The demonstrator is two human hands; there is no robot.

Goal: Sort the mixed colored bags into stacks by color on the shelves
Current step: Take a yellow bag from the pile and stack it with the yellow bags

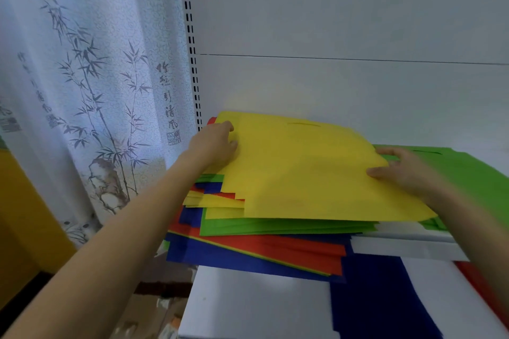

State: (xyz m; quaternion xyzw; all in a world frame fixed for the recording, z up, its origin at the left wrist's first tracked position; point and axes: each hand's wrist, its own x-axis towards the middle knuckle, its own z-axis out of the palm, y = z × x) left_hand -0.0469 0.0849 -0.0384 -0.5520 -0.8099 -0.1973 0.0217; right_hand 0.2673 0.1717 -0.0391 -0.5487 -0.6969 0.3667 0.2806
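A yellow bag (308,168) lies on top of a mixed pile (248,245) of yellow, green, red and blue bags on the upper shelf. My left hand (216,143) grips the yellow bag's left edge, fingers curled over it. Gripping its right edge is my right hand (405,170), thumb on top. A green bag stack (479,176) lies to the right, partly under the yellow bag. On the lower shelf are a blue bag (369,297) and a red bag (482,289) at the right edge.
The white shelf edge (407,248) runs across below the pile. A white back panel (344,36) with a slotted upright (191,44) stands behind. A bamboo-print curtain (91,85) hangs at the left. The lower shelf's white surface (253,308) shows beneath.
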